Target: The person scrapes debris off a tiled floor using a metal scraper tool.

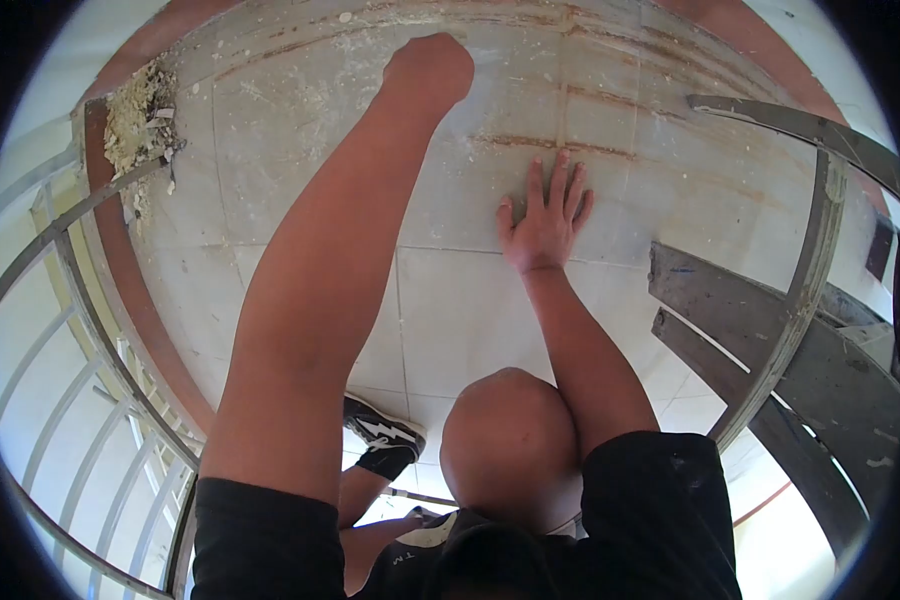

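Note:
My left hand is at the far end of my outstretched left arm, over the dusty pale tile floor. It looks closed, its rounded back turned toward me. The fingers are hidden, and whatever they may hold does not show. Flat on the tiles, my right hand rests with its fingers spread and nothing in it. Just beyond its fingertips runs a reddish-brown streak along a tile joint. Below my right hand is my bent knee.
Crumbly rubble lies in the far left corner. A metal railing curves along the left side. Grey boards and a worn upright frame stand at the right. My black shoe is on the floor between my arms.

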Demonstrator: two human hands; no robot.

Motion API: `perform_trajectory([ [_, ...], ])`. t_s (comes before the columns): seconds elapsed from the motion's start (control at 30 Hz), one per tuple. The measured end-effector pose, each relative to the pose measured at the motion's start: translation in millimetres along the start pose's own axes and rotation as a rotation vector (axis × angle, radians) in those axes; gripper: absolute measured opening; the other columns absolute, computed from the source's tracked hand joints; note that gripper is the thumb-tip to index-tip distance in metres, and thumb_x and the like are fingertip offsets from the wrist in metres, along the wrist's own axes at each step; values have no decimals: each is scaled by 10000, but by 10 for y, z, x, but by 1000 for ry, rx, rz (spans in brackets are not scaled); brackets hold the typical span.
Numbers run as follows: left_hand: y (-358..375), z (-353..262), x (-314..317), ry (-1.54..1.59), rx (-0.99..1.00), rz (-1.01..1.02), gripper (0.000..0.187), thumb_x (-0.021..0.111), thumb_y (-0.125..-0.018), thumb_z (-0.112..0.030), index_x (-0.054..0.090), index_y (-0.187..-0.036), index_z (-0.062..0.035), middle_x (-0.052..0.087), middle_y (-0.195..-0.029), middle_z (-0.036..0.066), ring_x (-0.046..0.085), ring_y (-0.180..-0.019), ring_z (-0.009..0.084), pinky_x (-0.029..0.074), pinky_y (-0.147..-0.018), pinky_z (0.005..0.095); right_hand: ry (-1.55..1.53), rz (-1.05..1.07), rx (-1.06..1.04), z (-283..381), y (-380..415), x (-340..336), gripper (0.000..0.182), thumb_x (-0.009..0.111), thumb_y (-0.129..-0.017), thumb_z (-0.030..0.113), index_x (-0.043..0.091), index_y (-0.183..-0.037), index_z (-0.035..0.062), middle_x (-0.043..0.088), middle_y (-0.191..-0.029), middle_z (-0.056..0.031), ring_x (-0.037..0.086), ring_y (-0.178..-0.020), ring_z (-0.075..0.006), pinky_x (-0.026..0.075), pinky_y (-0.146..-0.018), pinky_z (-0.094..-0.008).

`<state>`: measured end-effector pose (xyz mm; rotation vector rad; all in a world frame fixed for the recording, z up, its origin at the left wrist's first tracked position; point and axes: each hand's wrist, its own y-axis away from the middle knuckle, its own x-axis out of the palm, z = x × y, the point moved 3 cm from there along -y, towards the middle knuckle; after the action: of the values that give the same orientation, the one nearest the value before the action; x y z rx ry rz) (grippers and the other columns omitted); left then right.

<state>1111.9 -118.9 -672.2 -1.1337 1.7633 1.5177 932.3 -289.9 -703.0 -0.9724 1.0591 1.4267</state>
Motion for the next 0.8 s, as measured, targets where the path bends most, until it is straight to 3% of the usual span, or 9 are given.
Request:
perform_trajectory([
  [0.1, 232, 26, 220, -11, 46, -56, 287, 467, -831, -135, 677, -983, -11, 660, -1047, 226, 638, -995, 377, 516, -848, 445, 8, -2, -2, -4, -5, 10, 647, 530, -828, 390, 415, -1405, 121, 172, -1546, -164, 125, -1418, -406, 74, -1119, -577],
  [0.2, 210, 11, 196, -33, 50, -114, 294, 487, -901, -209, 615, -1063, 0, 646, -982, 219, 639, -901, 376, 518, -796, 451, -11, -6, 0, -9, 4, 16, 646, 527, -831, 392, 409, -1410, 129, 171, -1547, -164, 118, -1421, -403, 68, -1120, -578],
  [0.27, 46, 10, 32, -49, -4, 197, 322, 481, -906, -223, 598, -1110, -2, 642, -988, 216, 640, -914, 365, 516, -810, 448, -8, 6, 11, -6, 22, 11, 646, 528, -830, 391, 409, -1410, 132, 173, -1546, -164, 121, -1421, -402, 67, -1120, -579],
  [0.4, 220, -25, 195, 5, 31, -45, 333, 425, -854, -150, 653, -1050, -6, 656, -1041, 239, 633, -1004, 381, 502, -879, 453, 9, -1, 15, 8, 1, 13, 649, 538, -826, 396, 414, -1407, 135, 180, -1545, -162, 126, -1421, -398, 72, -1121, -577],
  [0.47, 388, -80, 252, 92, -68, -195, 311, 446, -846, -143, 663, -1025, -12, 660, -1028, 237, 637, -993, 377, 513, -854, 450, 11, -15, 0, -1, -33, 12, 648, 538, -826, 398, 416, -1405, 134, 179, -1546, -160, 127, -1421, -397, 74, -1122, -574],
  [0.67, 122, -47, 56, -23, 68, 45, 309, 463, -832, -127, 642, -1049, 2, 631, -1099, 247, 620, -1027, 383, 510, -861, 452, -4, -8, 11, 17, 40, 19, 642, 527, -833, 399, 419, -1404, 126, 176, -1548, -156, 123, -1422, -394, 72, -1126, -563],
  [0.8, 393, -85, 154, 25, -41, -32, 303, 468, -824, -125, 646, -1034, 0, 641, -1088, 230, 624, -1010, 385, 515, -847, 450, 27, 14, 5, -6, -1, 25, 669, 514, -839, 425, 379, -1431, 145, 161, -1549, -152, 105, -1424, -395, 79, -1116, -597],
])
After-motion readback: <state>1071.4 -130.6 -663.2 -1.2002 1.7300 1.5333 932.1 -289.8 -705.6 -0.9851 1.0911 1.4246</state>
